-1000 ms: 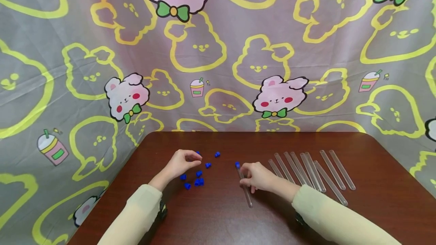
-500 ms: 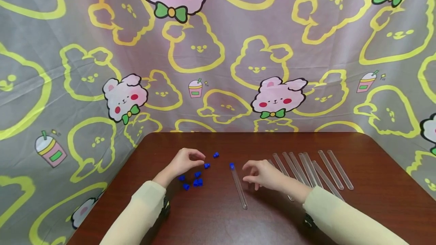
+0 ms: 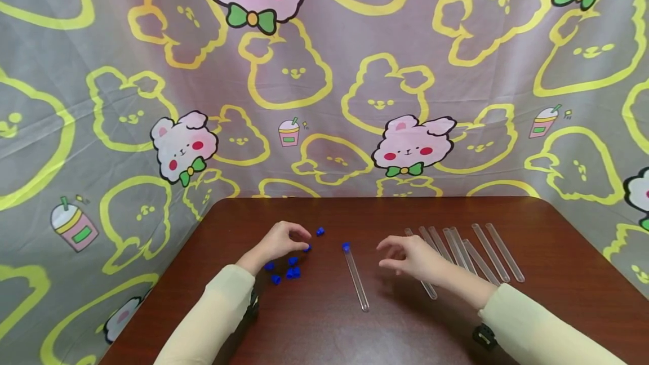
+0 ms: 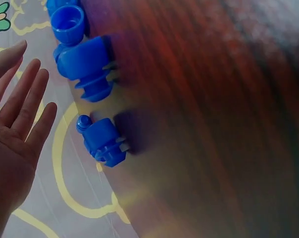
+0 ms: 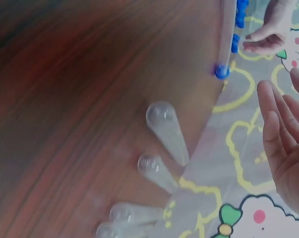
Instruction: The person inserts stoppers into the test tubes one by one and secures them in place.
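Note:
A clear test tube (image 3: pixel 358 281) with a blue cap (image 3: pixel 346 247) in its far end lies alone mid-table. To its right, my right hand (image 3: pixel 417 258) hovers with relaxed fingers and nothing between them. Part of a bare test tube (image 3: pixel 429 290) shows below that hand, and the hand and forearm hide parts of others. On the left, my left hand (image 3: pixel 280 241) has loosely bent fingers, its fingertips right by a small blue cap (image 3: pixel 307 248). In the left wrist view, the left hand's fingers (image 4: pixel 28 104) are spread apart from the blue caps (image 4: pixel 104 139).
Several more blue caps (image 3: pixel 293 272) lie scattered below the left hand, and one cap (image 3: pixel 320 231) sits farther back. Uncapped test tubes (image 3: pixel 505 252) lie side by side on the right of the brown table (image 3: pixel 324 331). A patterned cloth (image 3: pixel 324 94) hangs behind the table.
My right hand has let go of the capped test tube and moved right, over the bare tubes. My left hand has shifted slightly right to a cap. The capped tube now lies on the table.

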Tool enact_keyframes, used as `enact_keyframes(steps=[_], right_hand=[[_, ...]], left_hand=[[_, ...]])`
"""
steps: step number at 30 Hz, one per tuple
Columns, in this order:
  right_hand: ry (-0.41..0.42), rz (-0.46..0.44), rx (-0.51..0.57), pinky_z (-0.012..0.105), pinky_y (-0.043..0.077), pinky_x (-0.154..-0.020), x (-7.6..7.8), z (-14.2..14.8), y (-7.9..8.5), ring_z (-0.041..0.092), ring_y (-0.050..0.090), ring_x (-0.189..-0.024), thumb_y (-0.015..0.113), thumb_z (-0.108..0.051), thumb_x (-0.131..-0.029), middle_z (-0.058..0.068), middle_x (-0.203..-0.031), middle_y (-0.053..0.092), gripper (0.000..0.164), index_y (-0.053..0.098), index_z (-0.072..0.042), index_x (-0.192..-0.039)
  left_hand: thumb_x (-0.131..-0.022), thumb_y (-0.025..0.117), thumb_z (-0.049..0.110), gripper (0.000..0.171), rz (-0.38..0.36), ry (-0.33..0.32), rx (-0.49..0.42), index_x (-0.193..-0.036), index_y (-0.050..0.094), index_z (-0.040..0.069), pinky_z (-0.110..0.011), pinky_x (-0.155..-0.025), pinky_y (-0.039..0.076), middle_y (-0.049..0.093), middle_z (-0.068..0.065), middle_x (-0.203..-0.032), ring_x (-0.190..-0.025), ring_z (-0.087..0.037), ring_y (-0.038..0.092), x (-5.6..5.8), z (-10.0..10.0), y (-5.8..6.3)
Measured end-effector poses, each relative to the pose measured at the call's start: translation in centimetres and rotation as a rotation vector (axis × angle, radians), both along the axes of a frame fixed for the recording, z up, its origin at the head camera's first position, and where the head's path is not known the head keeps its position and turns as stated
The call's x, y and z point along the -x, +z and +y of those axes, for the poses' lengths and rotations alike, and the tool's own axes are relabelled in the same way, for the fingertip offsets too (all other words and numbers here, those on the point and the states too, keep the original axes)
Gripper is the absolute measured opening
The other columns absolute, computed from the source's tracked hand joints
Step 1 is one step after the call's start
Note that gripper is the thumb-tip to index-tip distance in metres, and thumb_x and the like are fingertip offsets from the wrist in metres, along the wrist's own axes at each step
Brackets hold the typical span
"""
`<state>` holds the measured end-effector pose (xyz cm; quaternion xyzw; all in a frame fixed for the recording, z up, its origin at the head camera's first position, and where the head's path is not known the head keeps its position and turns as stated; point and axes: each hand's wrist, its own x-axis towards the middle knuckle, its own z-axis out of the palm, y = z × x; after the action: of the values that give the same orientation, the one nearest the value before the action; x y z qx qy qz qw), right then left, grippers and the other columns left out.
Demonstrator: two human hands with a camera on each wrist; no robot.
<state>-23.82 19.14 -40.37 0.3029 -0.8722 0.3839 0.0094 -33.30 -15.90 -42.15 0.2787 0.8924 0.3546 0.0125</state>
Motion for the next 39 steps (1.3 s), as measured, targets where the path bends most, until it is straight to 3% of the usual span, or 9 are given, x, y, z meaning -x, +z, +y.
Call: enact_keyframes(steps=[10,20,39], right_hand=[[-0.088,0.14,-0.093,0.025,0.049,-0.059,-0.9,3.3,0.7,0.003,0.06,-0.073,0.075,-0.024,-0.086,-0.01,-0.088,0.069,0.028,0.068,-0.012,-0.11],[-0.128,0.239,-0.165,0.022,0.043,-0.05,-1.9,6.4,1.1,-0.001,0.054,-0.065,0.078,-0.016,-0.083,-0.013,-0.084,0.067,0.028,0.068,-0.013,-0.108],[-0.166,0.34,-0.202,0.024,0.045,-0.055,-2.5,9.2,1.3,-0.001,0.056,-0.069,0.079,-0.016,-0.082,-0.01,-0.087,0.069,0.027,0.069,-0.016,-0.107]], left_hand=[[-0.08,0.08,0.011,0.019,-0.011,-0.014,0.066,-0.099,0.075,0.008,-0.036,-0.082,0.053,0.072,0.002,-0.095,-0.091,-0.017,0.065,0.4,0.1,-0.6],[-0.079,0.081,0.009,0.018,-0.016,0.001,0.137,-0.096,0.076,0.011,-0.036,-0.081,0.053,0.072,0.003,-0.093,-0.09,-0.017,0.065,0.5,0.3,-1.2],[-0.08,0.079,0.005,0.013,0.001,-0.03,0.138,-0.091,0.076,0.01,-0.031,-0.075,0.053,0.072,0.003,-0.088,-0.083,-0.015,0.064,0.7,0.8,-1.3]])
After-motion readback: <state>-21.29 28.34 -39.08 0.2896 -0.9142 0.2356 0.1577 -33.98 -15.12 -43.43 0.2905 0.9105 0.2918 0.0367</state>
